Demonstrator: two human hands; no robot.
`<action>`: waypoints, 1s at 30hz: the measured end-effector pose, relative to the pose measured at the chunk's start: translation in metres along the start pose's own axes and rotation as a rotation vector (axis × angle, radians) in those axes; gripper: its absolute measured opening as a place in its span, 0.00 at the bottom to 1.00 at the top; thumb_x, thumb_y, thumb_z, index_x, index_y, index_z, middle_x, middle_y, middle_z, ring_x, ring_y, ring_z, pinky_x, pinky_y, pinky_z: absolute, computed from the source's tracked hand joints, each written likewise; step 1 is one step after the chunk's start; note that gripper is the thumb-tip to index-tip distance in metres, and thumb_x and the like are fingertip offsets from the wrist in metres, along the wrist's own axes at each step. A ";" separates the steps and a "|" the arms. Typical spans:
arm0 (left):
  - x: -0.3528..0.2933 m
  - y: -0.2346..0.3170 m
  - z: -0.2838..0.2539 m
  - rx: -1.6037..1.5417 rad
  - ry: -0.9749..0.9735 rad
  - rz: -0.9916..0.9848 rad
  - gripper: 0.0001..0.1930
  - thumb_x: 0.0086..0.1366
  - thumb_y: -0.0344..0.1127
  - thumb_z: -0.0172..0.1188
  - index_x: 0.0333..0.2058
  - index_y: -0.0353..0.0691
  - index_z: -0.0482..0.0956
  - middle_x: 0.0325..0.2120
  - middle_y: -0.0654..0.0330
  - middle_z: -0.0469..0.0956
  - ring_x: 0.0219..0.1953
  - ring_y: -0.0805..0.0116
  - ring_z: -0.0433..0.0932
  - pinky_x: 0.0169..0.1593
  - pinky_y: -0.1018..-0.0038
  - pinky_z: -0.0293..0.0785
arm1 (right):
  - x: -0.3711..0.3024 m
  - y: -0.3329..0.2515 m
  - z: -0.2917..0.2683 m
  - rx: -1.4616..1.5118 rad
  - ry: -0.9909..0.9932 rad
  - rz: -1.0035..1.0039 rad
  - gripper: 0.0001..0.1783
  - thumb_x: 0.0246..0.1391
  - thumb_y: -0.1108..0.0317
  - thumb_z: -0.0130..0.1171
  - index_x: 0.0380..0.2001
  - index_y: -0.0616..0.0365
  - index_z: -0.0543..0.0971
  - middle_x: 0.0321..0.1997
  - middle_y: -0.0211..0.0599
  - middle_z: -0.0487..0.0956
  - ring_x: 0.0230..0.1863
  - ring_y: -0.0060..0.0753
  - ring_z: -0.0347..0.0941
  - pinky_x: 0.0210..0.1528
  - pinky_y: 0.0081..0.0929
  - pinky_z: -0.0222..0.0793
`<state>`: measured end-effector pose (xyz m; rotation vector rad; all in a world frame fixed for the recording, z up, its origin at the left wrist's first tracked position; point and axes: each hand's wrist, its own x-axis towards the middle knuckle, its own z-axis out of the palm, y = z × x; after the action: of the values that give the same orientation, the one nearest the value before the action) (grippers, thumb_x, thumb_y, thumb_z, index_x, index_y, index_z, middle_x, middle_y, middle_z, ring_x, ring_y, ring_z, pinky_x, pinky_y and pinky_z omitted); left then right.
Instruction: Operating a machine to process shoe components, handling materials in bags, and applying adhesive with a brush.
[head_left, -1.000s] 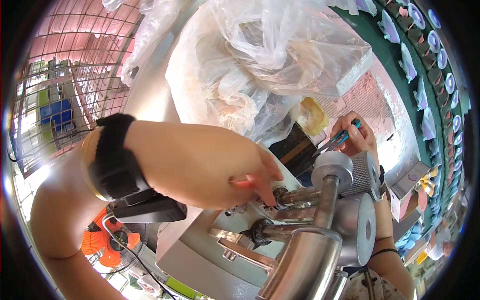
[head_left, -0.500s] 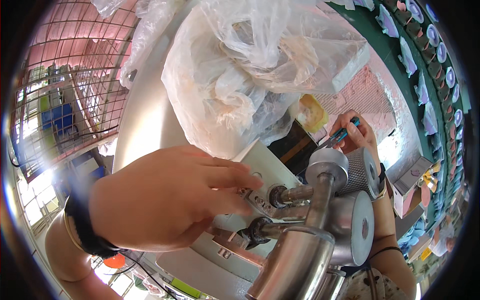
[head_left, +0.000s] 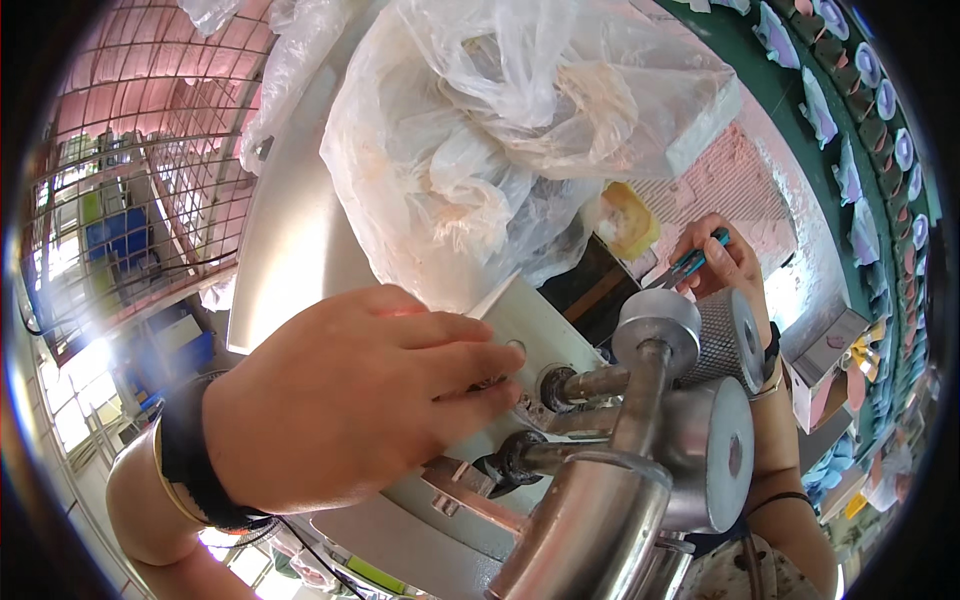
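My left hand (head_left: 350, 400) reaches across the pale machine housing (head_left: 530, 310), back of the hand up and fingers stretched out toward the roller shafts. Its fingertips are at the small metal fittings on the housing; whether they press on them is hidden beneath the fingers. Behind the rollers, my right hand (head_left: 722, 262) is closed around small snips (head_left: 684, 266) with teal-and-black handles, the blades pointing down to the left. Between the two hands stand a knurled metal roller (head_left: 722, 340), a smooth metal roller (head_left: 705, 455) and a thick steel cylinder (head_left: 585, 525).
Crumpled clear plastic bags (head_left: 430, 190) heap up behind the machine. A yellow tub (head_left: 628, 222) sits beside them. To the right runs a green conveyor (head_left: 790, 110) bearing rows of lilac pieces. A wire rack (head_left: 170, 130) rises at the left, with an open box (head_left: 825, 370) at far right.
My left hand has shifted slightly right, its fingers sharper and closer to the fittings. My right hand, with the snips, has moved a little right and down.
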<state>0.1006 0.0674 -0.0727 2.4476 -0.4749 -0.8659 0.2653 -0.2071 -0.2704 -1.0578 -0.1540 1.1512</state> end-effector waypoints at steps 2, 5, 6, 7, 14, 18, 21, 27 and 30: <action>-0.001 0.001 0.000 -0.062 -0.004 -0.026 0.32 0.41 0.32 0.67 0.50 0.54 0.78 0.55 0.68 0.73 0.56 0.66 0.73 0.51 0.68 0.73 | 0.000 -0.001 0.000 -0.009 0.005 0.000 0.12 0.64 0.60 0.54 0.40 0.58 0.71 0.38 0.36 0.77 0.33 0.19 0.69 0.39 0.20 0.69; -0.003 0.003 -0.003 -0.115 -0.026 -0.057 0.33 0.40 0.29 0.67 0.51 0.57 0.78 0.56 0.68 0.72 0.56 0.64 0.73 0.51 0.68 0.74 | 0.001 0.000 0.000 -0.009 0.010 -0.010 0.12 0.64 0.60 0.54 0.40 0.58 0.71 0.38 0.37 0.77 0.32 0.19 0.70 0.39 0.20 0.69; -0.003 0.002 -0.002 -0.115 -0.025 -0.059 0.33 0.40 0.29 0.67 0.51 0.57 0.78 0.56 0.68 0.72 0.56 0.64 0.73 0.51 0.68 0.74 | 0.002 0.000 0.001 0.002 0.010 0.000 0.12 0.64 0.60 0.54 0.40 0.58 0.71 0.38 0.37 0.77 0.32 0.19 0.70 0.39 0.20 0.69; -0.003 0.001 0.002 -0.144 0.000 -0.048 0.34 0.40 0.28 0.67 0.51 0.58 0.77 0.56 0.67 0.72 0.56 0.63 0.73 0.51 0.67 0.73 | 0.003 -0.001 0.002 0.013 0.010 0.011 0.12 0.64 0.60 0.54 0.40 0.58 0.71 0.39 0.37 0.77 0.32 0.19 0.70 0.39 0.20 0.69; -0.002 0.002 0.003 -0.187 0.029 -0.069 0.32 0.43 0.25 0.64 0.50 0.59 0.77 0.53 0.65 0.72 0.54 0.61 0.73 0.51 0.67 0.72 | 0.005 -0.003 0.008 -0.006 0.011 0.015 0.12 0.64 0.59 0.54 0.39 0.57 0.71 0.37 0.37 0.77 0.32 0.18 0.70 0.38 0.20 0.69; 0.001 -0.001 0.001 -0.179 0.003 -0.051 0.29 0.44 0.26 0.64 0.49 0.57 0.77 0.52 0.64 0.72 0.53 0.62 0.73 0.50 0.67 0.72 | 0.003 -0.002 0.007 -0.009 0.048 0.012 0.12 0.64 0.60 0.55 0.38 0.58 0.71 0.36 0.38 0.77 0.31 0.19 0.70 0.37 0.20 0.69; 0.004 -0.002 -0.006 -0.147 -0.054 -0.009 0.26 0.46 0.29 0.63 0.47 0.55 0.77 0.51 0.64 0.73 0.52 0.63 0.74 0.49 0.68 0.72 | 0.004 0.000 0.003 -0.025 0.053 0.008 0.12 0.63 0.60 0.55 0.38 0.58 0.71 0.36 0.39 0.76 0.30 0.20 0.69 0.36 0.21 0.69; 0.001 -0.003 -0.012 0.073 -0.094 -0.008 0.19 0.50 0.31 0.60 0.43 0.54 0.78 0.50 0.65 0.74 0.48 0.64 0.76 0.48 0.69 0.73 | 0.006 0.001 0.006 -0.016 0.064 0.012 0.12 0.63 0.60 0.55 0.38 0.58 0.71 0.36 0.40 0.76 0.30 0.21 0.69 0.37 0.23 0.70; 0.003 -0.013 0.005 -0.056 0.122 0.061 0.20 0.50 0.32 0.61 0.45 0.55 0.78 0.52 0.65 0.74 0.49 0.64 0.76 0.49 0.69 0.73 | 0.007 0.001 0.003 -0.024 0.064 0.001 0.12 0.64 0.61 0.55 0.38 0.59 0.71 0.36 0.40 0.76 0.30 0.21 0.69 0.37 0.23 0.70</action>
<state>0.1010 0.0748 -0.0849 2.4049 -0.4725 -0.6909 0.2660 -0.2001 -0.2720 -1.1144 -0.1176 1.1175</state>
